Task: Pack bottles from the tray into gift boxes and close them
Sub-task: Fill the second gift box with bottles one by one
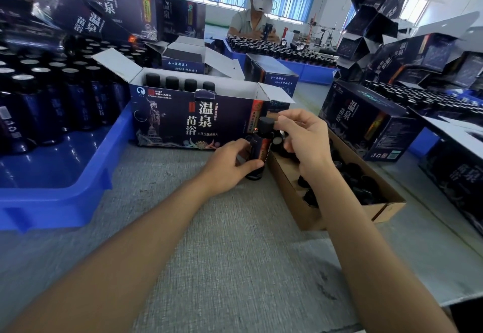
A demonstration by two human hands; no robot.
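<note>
A dark bottle point(260, 149) with an orange label stands on the grey table just in front of the open gift box point(188, 120). My left hand point(230, 165) grips its body. My right hand point(303, 136) pinches the black cap point(266, 123) on its top. The gift box has its flaps up, and several black-capped bottles point(180, 83) stand in its back row. The blue tray point(60, 175) at the left holds several dark bottles point(41, 102) at its far side; its near part is bare.
A brown cardboard box point(337, 215) of loose black caps lies to the right, under my right wrist. Closed gift boxes point(366, 120) stand at the right, and others are stacked behind. A person point(253, 18) sits across the table at another blue tray of bottles.
</note>
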